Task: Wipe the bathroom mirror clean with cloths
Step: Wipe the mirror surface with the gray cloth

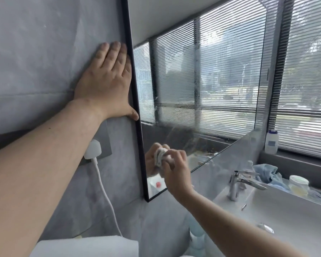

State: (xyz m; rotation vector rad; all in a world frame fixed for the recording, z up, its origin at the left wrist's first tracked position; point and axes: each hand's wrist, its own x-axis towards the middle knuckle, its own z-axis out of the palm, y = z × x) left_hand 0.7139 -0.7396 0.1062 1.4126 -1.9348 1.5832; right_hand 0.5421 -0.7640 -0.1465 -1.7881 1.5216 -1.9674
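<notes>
right hand (175, 170) pinches the soft, light, bunched cloth (160, 156) against the smeared mirror (202, 89) right at its fingertips, left hand (105, 80) spread flat on the wall (35, 52) beside the frame.

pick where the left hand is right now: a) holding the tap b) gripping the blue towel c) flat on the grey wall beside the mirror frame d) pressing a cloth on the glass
C: the left hand lies flat with straight fingers on the grey wall, right beside the black mirror frame, while the right hand holds the white cloth to the mirror.
</notes>
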